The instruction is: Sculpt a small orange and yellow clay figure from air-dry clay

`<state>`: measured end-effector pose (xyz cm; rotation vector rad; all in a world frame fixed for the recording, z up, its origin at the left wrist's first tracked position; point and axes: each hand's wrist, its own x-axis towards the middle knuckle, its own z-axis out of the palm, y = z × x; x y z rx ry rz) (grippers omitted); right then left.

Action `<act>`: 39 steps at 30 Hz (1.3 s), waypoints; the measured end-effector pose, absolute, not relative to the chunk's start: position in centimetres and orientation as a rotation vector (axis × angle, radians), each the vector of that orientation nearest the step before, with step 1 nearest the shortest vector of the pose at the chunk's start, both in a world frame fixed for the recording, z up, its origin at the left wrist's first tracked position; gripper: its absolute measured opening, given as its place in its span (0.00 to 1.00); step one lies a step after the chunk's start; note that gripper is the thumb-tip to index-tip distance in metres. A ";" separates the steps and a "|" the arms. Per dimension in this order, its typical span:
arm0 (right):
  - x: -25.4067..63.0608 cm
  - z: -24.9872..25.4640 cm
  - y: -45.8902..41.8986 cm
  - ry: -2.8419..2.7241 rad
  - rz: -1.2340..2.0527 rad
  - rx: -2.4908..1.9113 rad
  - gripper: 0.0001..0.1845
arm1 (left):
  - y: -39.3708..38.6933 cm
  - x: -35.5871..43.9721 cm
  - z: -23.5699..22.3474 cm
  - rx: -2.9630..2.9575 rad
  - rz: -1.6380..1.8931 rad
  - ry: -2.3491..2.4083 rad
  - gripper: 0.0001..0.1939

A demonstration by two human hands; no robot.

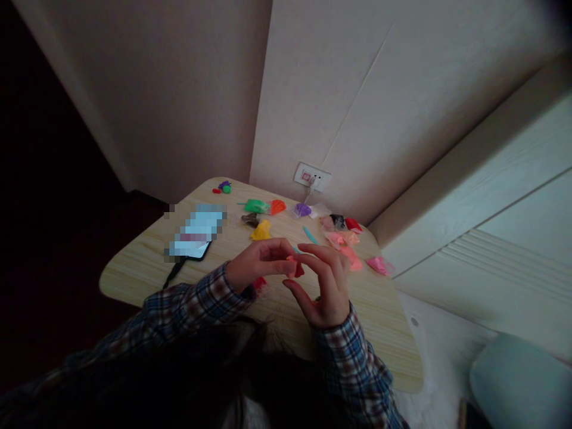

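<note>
Above the wooden table, my left hand pinches a small red and pink lump of modelling clay between thumb and fingers. My right hand curves around the other side of the lump, its thumb and fingers apart. One of its fingertips is at the clay; whether it presses on it I cannot tell. Under my left wrist lies a red clay packet, partly hidden. Just beyond my hands are a yellow clay packet, a coral clay packet and a light-blue tool.
A phone with a cable lies on the table's left. Green, orange and purple clay packets line the back, and a pink packet sits at the right edge. A wall socket holds a plug.
</note>
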<state>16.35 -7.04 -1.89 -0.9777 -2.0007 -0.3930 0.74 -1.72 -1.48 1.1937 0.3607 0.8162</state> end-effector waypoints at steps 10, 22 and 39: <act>16.3 -1.8 -7.1 -1.987 -0.384 -0.994 0.19 | -1.5 0.7 -1.8 1.157 0.851 0.398 0.13; 16.3 -2.0 -7.0 -2.023 -0.376 -1.023 0.21 | -1.6 0.8 -1.7 1.157 0.785 0.327 0.10; 16.5 -1.9 -7.0 -1.992 -0.410 -1.036 0.18 | -1.9 0.7 -1.5 1.143 0.684 0.247 0.12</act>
